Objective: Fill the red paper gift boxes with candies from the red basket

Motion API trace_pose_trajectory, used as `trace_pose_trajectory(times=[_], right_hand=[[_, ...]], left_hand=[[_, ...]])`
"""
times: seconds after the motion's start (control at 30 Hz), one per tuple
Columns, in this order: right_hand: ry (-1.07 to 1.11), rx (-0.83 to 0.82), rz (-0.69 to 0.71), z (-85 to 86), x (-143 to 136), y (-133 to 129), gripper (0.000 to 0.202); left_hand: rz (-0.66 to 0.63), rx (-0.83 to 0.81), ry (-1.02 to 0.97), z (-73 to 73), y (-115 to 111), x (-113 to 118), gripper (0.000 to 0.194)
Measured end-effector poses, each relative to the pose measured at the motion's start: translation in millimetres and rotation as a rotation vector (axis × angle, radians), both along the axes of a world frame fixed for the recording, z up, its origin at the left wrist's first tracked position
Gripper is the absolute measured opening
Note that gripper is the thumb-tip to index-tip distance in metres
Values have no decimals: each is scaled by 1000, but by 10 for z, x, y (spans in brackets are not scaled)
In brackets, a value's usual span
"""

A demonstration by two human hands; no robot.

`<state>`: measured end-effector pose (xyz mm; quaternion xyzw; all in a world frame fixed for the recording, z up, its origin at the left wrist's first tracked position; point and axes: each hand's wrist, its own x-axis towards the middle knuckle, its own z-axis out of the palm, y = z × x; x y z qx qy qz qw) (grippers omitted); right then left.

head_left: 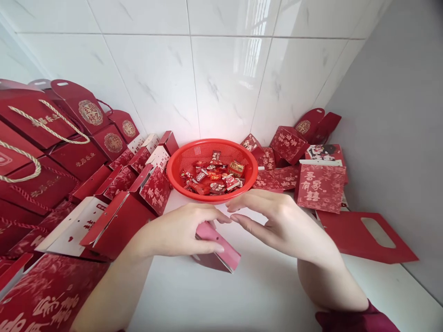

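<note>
My left hand point(195, 228) is closed round a small red paper gift box point(226, 252), thumb along its pinkish top edge and fingers on the far side. The box is tilted above the white tabletop, and its far side is hidden by the hand. Beside it, my right hand point(277, 219) has its fingers stretched out to the left, fingertips close to those of my left hand, with nothing visible in it. Just behind both hands stands a red plastic basket point(173, 182) holding several wrapped candies point(214, 175).
Red gift boxes point(121, 221) stand in rows at the left, near boxes with rope handles point(64, 122). More boxes point(321, 184) lie at the right, with a flat red piece with a cut-out window point(349, 230). A tiled wall point(228, 87) bounds the back; a grey panel point(398, 138) bounds the right.
</note>
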<state>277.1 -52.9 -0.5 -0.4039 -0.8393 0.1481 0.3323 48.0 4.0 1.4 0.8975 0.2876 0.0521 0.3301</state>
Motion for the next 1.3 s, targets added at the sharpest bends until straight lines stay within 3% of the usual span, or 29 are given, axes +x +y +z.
trace_pose_trajectory(times=[0.2,0.3,0.57,0.77,1.03,1.3], right_hand=[[-330,-116,75,-54,-110,-20,31],[-419,-101,3,-117,-193,8,22],[-398,-144,-9,-112,-174,79,11],[-482,-70,-15,-171,-265,87,21],[-511,60,-142,-189,-190,174,8],[-568,-12,-118,-151,-89,185,4]], left_hand=[[170,96,45,-31,51,-72,44],[234,164,36,-58,74,-75,44],[236,187,31,-109,87,-30,41],[260,269,18,-131,29,-8,41],[257,314,-80,-48,2,31,27],[160,289,102,-135,120,-2,38]])
